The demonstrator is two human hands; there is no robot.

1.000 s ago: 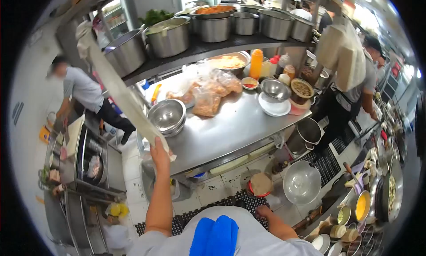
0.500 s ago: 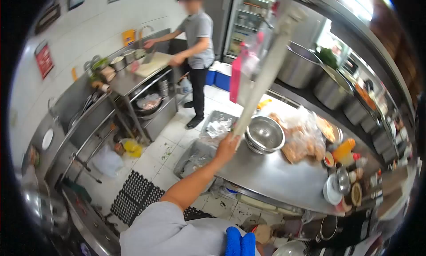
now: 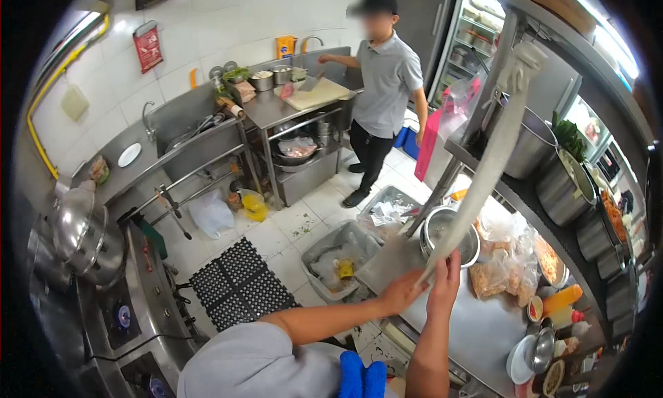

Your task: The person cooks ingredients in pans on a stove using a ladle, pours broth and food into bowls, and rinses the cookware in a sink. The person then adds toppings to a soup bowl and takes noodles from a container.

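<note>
A long off-white cloth (image 3: 476,184) hangs from a knot on the steel shelf post and slants down to my hands. My left hand (image 3: 402,292) is closed around its lower end. Beside it, my right hand (image 3: 443,282) is raised against the cloth with its fingers stretched out. Just past the hands, a steel bowl (image 3: 469,254) stands on the steel worktable (image 3: 442,329), partly hidden by the cloth. Clear bags of orange-brown food (image 3: 497,277) lie to the right of the bowl.
A co-worker (image 3: 387,87) stands by a cutting board (image 3: 318,94) at the back counter. Grey plastic tubs (image 3: 324,243) and a black rubber mat (image 3: 238,280) are on the floor. Gas burners (image 3: 124,316) are at the left. Large pots (image 3: 563,191) line the right shelf.
My right hand has come into view and joined my left at the cloth's lower end. My view has turned left, showing the burners. The co-worker has lowered one arm from the counter.
</note>
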